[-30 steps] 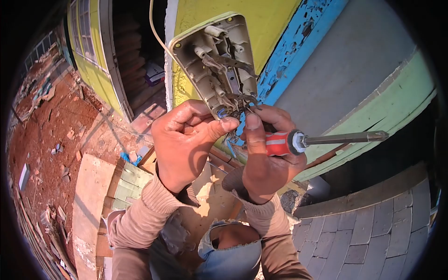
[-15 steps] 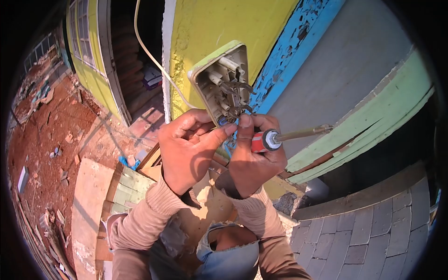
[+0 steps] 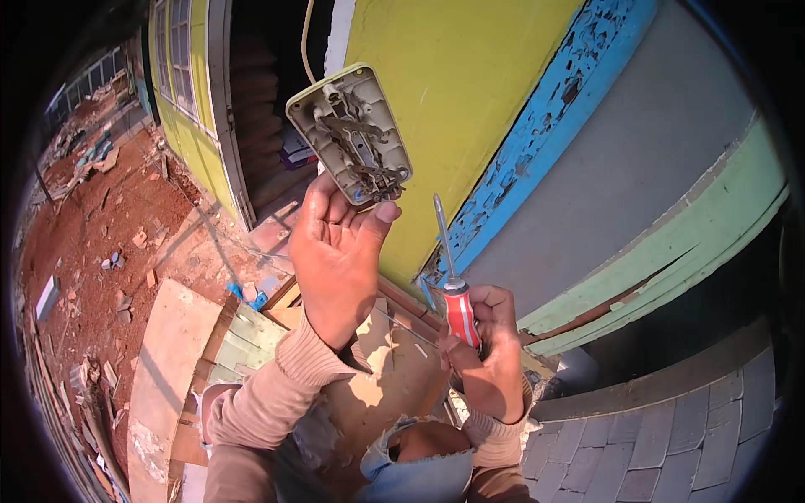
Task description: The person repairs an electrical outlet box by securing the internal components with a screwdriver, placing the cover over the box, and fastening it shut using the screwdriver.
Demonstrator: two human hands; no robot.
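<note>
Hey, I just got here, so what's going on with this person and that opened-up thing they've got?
A person's left hand holds up an opened electrical housing, its metal strips exposed and a pale cable at its upper end. The right hand grips a red-and-white screwdriver by the handle, blade pointing up. The screwdriver is apart from the housing, in front of the painted wall.

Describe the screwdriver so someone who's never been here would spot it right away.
Find the yellow wall with the peeling blue strip along its right edge. Near that strip's lower end, the right hand holds a red-handled metal screwdriver, tip upward. Its pale-striped handle and slim shaft set it apart from the wide, shallow off-white casing at the left hand.
</note>
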